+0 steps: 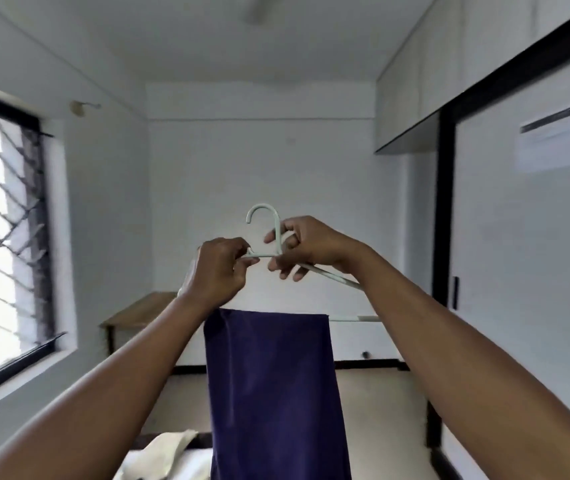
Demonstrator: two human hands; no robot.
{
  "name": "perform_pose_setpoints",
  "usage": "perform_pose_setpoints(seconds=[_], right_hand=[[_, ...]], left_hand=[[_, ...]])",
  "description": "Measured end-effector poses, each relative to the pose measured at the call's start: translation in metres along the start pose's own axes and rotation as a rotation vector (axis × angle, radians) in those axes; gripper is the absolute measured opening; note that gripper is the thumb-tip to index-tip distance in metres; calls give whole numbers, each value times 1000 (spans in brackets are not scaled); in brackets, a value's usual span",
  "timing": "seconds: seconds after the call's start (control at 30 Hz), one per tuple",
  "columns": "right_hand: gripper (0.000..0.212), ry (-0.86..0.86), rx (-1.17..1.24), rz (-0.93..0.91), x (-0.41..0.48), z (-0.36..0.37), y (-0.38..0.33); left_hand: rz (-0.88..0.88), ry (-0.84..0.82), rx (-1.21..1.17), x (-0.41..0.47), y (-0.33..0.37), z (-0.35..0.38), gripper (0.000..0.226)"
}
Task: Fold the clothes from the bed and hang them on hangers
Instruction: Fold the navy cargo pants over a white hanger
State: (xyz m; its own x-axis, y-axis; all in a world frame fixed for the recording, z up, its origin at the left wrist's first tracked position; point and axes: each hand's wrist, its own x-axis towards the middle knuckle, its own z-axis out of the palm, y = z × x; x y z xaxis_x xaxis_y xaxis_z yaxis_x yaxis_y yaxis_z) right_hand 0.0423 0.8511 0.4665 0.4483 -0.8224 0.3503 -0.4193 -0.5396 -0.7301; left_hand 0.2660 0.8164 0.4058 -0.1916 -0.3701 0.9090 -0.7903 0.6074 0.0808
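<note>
Both hands are raised: the left hand (222,268) pinches the hanger (352,319) by its left shoulder, and the right hand (306,249) curls round its neck. The purple cloth (273,393) drapes over the level crossbar and hangs straight down below them, nearer the left hand.

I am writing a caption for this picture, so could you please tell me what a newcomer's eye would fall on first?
First comes the purple cloth, draped over the bar of a white hanger and hanging down the middle of the view. Just above it, the left hand and right hand hold the hanger up near its hook. The barred window at the left edge is the brightest spot.
</note>
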Motion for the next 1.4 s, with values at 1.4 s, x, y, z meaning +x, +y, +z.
perform_pose_setpoints(seconds=[1.4], right_hand=[[27, 1549, -520, 287, -766, -304, -182]], left_hand=[[453, -76, -1330, 120, 876, 92, 16]])
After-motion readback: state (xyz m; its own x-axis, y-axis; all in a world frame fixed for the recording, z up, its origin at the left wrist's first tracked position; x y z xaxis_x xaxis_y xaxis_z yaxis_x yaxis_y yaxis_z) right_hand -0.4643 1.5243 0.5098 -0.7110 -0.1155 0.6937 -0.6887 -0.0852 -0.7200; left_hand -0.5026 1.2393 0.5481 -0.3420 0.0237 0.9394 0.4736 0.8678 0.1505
